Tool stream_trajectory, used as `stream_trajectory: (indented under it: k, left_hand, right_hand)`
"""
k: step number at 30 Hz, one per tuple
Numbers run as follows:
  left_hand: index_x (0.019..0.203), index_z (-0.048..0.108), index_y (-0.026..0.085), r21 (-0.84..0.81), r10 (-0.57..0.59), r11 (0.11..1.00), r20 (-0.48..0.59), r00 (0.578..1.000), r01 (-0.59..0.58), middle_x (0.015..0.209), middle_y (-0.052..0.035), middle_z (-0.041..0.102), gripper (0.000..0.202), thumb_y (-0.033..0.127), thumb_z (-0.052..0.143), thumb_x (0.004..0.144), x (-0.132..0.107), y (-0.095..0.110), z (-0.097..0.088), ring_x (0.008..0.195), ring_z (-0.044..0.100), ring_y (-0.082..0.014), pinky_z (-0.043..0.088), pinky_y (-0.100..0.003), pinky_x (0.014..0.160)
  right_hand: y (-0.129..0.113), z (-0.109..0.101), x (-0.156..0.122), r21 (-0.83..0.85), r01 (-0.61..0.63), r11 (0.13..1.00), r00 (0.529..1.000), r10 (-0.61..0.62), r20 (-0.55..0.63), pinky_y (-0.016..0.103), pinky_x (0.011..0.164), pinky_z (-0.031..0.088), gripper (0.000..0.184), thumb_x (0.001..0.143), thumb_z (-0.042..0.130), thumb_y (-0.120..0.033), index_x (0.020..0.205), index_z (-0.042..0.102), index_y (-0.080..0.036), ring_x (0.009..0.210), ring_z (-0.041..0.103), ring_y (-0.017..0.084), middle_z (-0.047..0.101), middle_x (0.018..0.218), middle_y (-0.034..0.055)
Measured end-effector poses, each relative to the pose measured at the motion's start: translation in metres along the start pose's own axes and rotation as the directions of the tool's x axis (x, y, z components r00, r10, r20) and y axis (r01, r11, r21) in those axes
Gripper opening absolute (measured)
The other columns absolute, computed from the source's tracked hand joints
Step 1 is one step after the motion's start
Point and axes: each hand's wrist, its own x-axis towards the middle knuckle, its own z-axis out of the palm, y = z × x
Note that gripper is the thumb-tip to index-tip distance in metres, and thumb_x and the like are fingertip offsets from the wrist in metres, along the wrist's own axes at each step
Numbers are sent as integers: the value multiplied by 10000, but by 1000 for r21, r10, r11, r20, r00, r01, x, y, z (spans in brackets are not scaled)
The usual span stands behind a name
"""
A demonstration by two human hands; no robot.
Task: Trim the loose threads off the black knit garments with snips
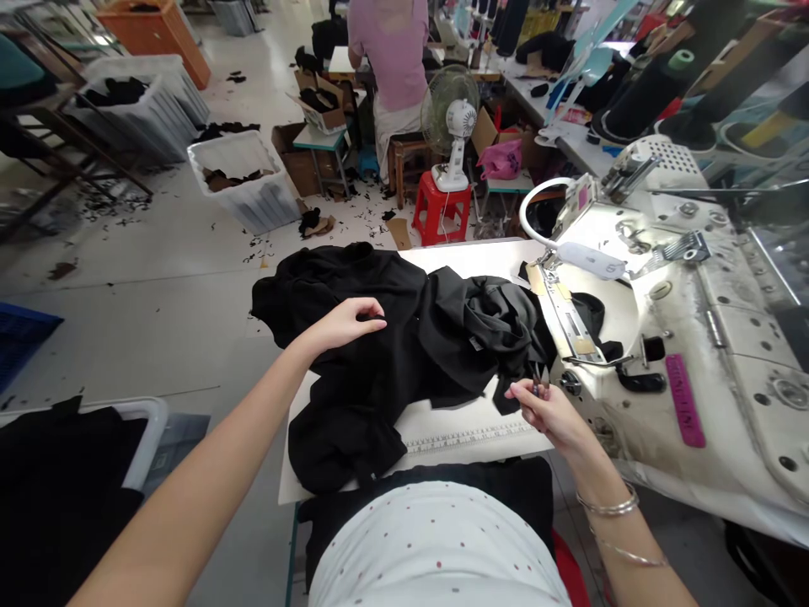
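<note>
A black garment [392, 354] lies bunched across the white sewing table, its right end close to the sewing machine [663, 253]. My left hand [347, 324] is over its left half, thumb and fingertips closed in a pinch on the cloth. In my right hand [549, 411] is a small pair of thread snips [540, 379], blades pointing up and away from me, beside the garment's right end. My fingers partly cover the snips, so whether the blades are apart is hard to see. A small pale label [475, 344] shows on the cloth.
A printed ruler [471, 438] runs along the table's near edge. A white lamp [591, 260] bends over the machine. Black cloth fills a bin [155, 421] at left. Beyond the table are a fan [450, 160] on a red stool [441, 202], a white crate [253, 198] and a seated person [395, 59].
</note>
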Motion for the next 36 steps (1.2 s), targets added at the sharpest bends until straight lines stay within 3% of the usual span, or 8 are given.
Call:
stream_trajectory:
  k: [5,9,12,15,19,23,31,36]
  left_hand:
    - [723,569,158,-71,-22,997,17,1000,23,714,-3,534,289,447,574,703,5,-9,-1,672,465,-129,350,-228,625]
    - [723,529,164,-188,-33,982,14,999,36,692,19,489,294,453,581,698,3,-11,2,657,435,-110,339,-213,618]
    - [732,492,172,-291,-69,953,49,996,80,609,53,392,287,447,572,704,-2,-7,7,567,348,-82,288,-199,555]
    - [745,470,181,-381,-49,919,149,988,103,577,67,327,270,434,560,719,-8,0,16,522,278,-71,237,-195,507]
    - [753,465,184,-442,-1,890,249,969,115,570,66,317,266,432,559,733,-18,11,31,519,267,-72,219,-191,491]
    - [771,473,183,-451,8,886,245,970,107,576,64,311,259,435,534,767,-28,15,40,524,268,-71,218,-183,488]
    - [781,650,180,-301,32,953,240,970,43,749,6,600,162,293,671,667,-44,26,50,696,517,-117,388,-197,613]
    - [739,700,188,-323,-30,942,194,980,93,726,-5,664,120,279,641,688,-48,29,61,697,573,-143,430,-229,661]
  right_hand:
    - [7,-8,0,54,1,999,995,4,-95,201,347,94,496,499,714,-586,642,560,-136,309,211,25,295,360,-96]
    - [10,2,4,36,10,999,996,-7,-88,209,356,89,496,511,684,-603,644,548,-146,319,199,30,300,382,-92]
    - [6,20,9,-5,60,998,994,-60,-93,219,374,114,470,533,674,-582,661,554,-146,368,215,46,297,420,-86]
    - [-3,45,16,-38,204,978,976,-206,-71,226,423,209,418,573,687,-480,794,593,-138,451,281,72,322,498,-73]
    - [-15,78,24,-108,409,906,912,-399,97,235,518,292,417,627,672,-335,998,598,-157,522,312,90,310,561,-70]
    - [-17,95,22,-166,438,883,895,-413,167,238,512,281,158,678,618,-318,708,591,-165,532,318,94,355,564,-45]
    - [-16,86,1,-124,346,930,935,-331,123,231,478,275,230,720,574,-366,634,511,-163,512,303,91,349,528,-36]
    - [-16,77,-4,-211,353,912,928,-312,202,233,488,293,238,776,527,-393,695,501,-170,524,332,99,388,569,-26]
